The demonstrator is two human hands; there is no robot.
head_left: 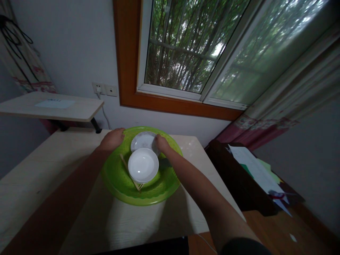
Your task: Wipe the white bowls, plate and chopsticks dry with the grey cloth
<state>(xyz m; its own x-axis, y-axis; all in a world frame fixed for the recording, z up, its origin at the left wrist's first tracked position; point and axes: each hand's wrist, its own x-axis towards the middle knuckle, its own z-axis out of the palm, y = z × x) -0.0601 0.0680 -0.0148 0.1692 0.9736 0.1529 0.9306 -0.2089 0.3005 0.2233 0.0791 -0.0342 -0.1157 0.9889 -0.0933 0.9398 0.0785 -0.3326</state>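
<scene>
A round green plastic basin [117, 189] stands on the pale wooden table. My left hand [113, 139] is closed on its far left rim. Inside the basin, my right hand [162, 144] pinches the right edge of a white patterned plate [143, 140]. In front of the plate sits a white bowl [143, 165], which overlaps the plate's near edge in this view. Left of the bowl lies a thin pale wooden utensil [124, 163], with fork-like tines [141, 185] showing near its lower end. Something flat and dark [165, 163] rests right of the bowl, partly hidden by my right forearm.
A raised shelf [87, 110] bearing a paper sheet [55, 103] stands at the table's back left. Behind are a wall socket [98, 88] with a cable and a window [186, 53]. To the right, papers [255, 170] lie on dark furniture [233, 177].
</scene>
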